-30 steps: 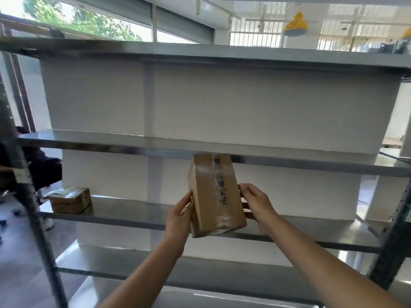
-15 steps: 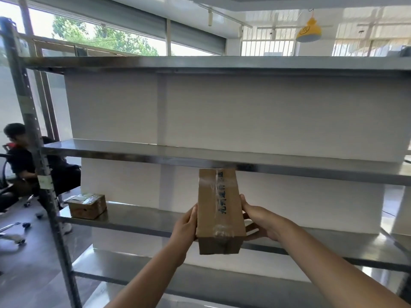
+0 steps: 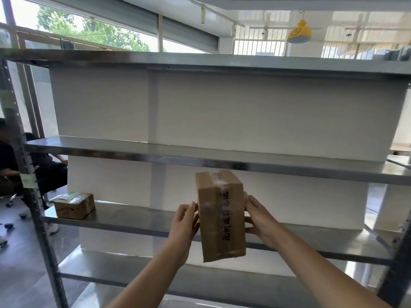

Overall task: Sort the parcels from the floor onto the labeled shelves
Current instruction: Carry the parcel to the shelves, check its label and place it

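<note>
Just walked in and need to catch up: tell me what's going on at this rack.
A person is holding a taped cardboard parcel upright between both hands, left hand on one side and right hand on the other, in front of a metal shelving rack. The parcel is not yet set down on a shelf. One smaller parcel already sits at the left end of the shelf level behind the hands. Another person sits beyond the rack on the left.

Brown taped parcel (image 3: 221, 221); grey steel shelves (image 3: 133, 221).
</note>
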Demonstrator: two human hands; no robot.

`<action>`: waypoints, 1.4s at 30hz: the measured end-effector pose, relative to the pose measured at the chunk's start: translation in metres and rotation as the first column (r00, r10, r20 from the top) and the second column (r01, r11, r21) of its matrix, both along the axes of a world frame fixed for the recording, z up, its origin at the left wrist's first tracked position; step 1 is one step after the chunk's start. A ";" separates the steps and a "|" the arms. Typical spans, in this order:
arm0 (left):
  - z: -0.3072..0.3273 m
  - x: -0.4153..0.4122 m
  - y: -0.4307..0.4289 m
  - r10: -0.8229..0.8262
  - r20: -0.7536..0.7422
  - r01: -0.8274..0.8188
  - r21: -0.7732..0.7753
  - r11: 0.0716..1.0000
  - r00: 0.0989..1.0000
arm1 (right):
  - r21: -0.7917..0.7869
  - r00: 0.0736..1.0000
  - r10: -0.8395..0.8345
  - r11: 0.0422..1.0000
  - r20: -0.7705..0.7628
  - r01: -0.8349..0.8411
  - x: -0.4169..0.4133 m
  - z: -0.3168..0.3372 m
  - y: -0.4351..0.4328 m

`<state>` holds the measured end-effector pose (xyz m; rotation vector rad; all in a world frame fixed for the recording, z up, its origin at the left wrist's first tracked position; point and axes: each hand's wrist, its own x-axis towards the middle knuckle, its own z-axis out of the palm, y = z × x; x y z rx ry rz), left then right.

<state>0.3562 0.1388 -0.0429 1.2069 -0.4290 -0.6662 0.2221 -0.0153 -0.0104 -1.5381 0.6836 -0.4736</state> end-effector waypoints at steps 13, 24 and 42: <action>0.007 -0.004 0.004 0.070 0.185 -0.080 0.044 0.996 0.980 | 0.193 0.985 0.093 0.974 0.143 -0.120 -0.005 -0.003 0.003; -0.007 0.000 0.010 0.050 0.178 -0.073 0.122 0.990 0.983 | 0.245 0.961 0.040 0.963 0.274 -0.110 -0.001 -0.012 0.009; -0.003 -0.010 0.009 0.002 -0.010 -0.002 0.028 1.000 1.000 | 0.195 0.929 -0.090 0.981 0.358 0.019 0.004 -0.016 0.010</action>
